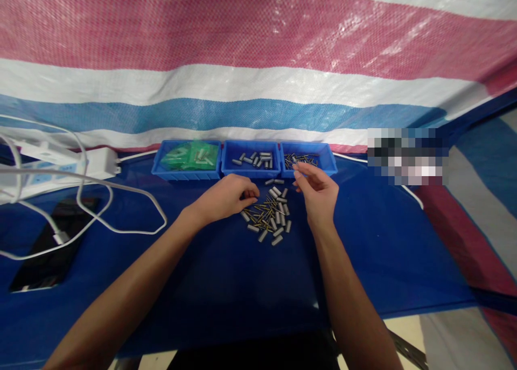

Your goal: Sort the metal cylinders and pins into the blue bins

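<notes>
A mixed pile of brass-coloured screws (pixel 258 215) and short grey metal cylinders (pixel 278 217) lies on the blue table. My left hand (pixel 232 196) is at the pile's left edge, fingers curled in toward the thumb; whatever is between the tips is too small to make out. Over the front of the right blue bin (pixel 329 165), which holds similar screws (pixel 305 159), my right hand (pixel 321 192) has thumb and forefinger pinched; I cannot make out what they hold. Grey cylinders (pixel 264 157) lie in the middle blue bin (pixel 250 172).
The left blue bin (pixel 161 170) contains green plastic bags (pixel 197 155). White cables (pixel 149 197) loop over a black phone (pixel 56 246) and a white power strip (pixel 100 162) at left. A striped tarp (pixel 242 36) hangs behind the bins. A pixelated patch covers the far right.
</notes>
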Tool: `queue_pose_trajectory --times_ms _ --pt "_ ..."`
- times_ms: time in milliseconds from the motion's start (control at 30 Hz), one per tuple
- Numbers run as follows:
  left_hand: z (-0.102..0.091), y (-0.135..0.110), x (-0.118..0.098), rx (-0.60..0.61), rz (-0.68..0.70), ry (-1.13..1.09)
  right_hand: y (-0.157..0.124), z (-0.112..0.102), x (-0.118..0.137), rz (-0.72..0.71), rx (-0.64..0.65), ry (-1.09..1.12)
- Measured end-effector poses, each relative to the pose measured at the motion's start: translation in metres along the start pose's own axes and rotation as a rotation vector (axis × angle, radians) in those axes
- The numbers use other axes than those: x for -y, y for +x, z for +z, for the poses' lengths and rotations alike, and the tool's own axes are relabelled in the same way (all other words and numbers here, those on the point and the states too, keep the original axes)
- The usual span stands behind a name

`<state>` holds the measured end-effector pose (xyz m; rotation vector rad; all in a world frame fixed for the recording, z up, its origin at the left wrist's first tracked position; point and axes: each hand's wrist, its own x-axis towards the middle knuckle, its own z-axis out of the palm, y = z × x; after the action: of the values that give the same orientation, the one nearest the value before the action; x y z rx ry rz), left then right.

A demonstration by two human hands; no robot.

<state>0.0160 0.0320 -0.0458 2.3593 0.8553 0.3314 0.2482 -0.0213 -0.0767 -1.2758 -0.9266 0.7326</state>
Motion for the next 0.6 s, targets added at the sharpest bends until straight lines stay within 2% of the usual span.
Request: queue_pose_trajectory --times_ms 367,600 --pt "0.0092 0.0004 0.0014 0.032 0.038 0.029 -0.0010 0.0003 -0.0044 0.013 0.044 -0.020" --pt "0.0069 0.0002 -0.0027 0.048 0.060 0.051 -0.0029 0.0043 0.0013 0.061 0.059 0.020"
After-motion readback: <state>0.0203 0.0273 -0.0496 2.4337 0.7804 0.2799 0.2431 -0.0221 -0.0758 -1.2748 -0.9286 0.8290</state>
